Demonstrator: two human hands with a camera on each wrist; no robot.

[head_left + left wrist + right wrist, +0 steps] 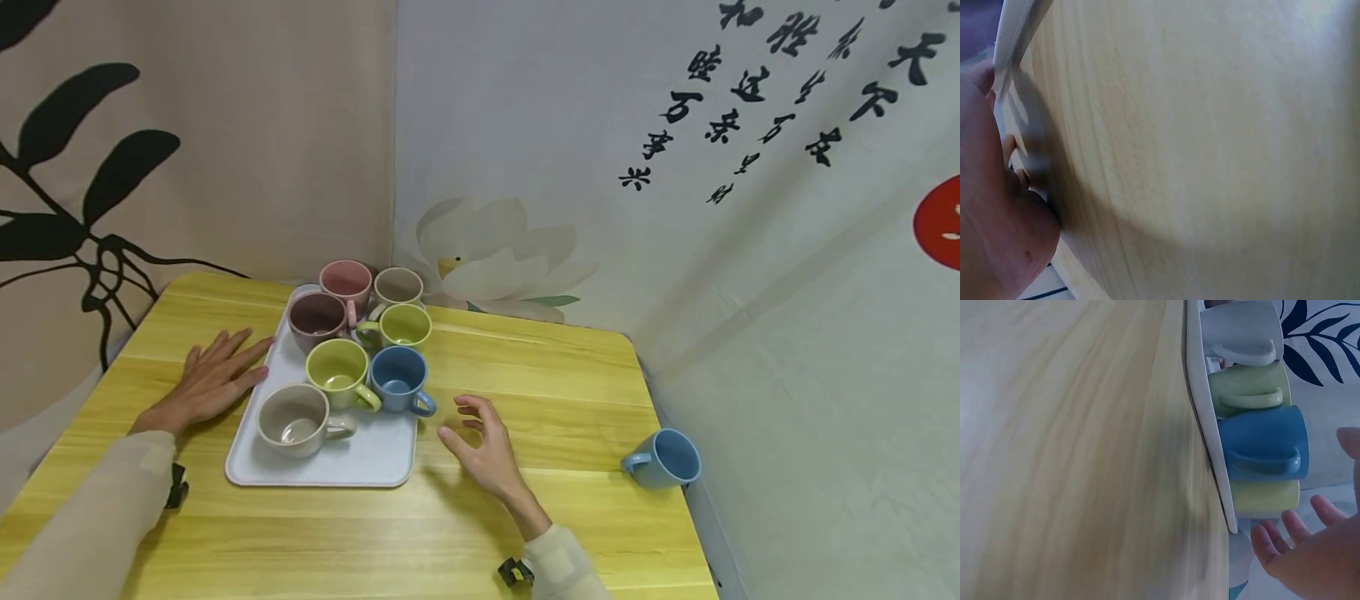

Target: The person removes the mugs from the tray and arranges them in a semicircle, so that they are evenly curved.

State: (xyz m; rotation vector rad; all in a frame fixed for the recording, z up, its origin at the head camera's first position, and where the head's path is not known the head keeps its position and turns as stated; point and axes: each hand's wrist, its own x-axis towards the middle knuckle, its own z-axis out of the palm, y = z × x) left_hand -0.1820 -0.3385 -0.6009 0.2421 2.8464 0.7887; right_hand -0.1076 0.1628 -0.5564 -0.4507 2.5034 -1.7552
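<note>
My left hand [213, 383] lies beside the white tray [375, 467], fingers spread and fingertips at its left rim. The left wrist view shows that hand [997, 206] along the tray's edge [1013, 44]. My right hand [483, 450], holding nothing, hovers right of the tray with loosely bent fingers and the thumb apart. Nearest to it stands a blue mug [398, 379], its handle turned towards the hand. Left of that mug are a yellow-green mug [337, 375] and a light grey-beige mug [292, 421].
At the tray's far end stand a pink mug [346, 282], a dark mauve mug [318, 321], a beige mug [398, 287] and another yellow-green mug [406, 325]. A light blue mug [662, 459] is at the right edge of the wooden table [555, 367]. Printed curtains [510, 125] hang behind.
</note>
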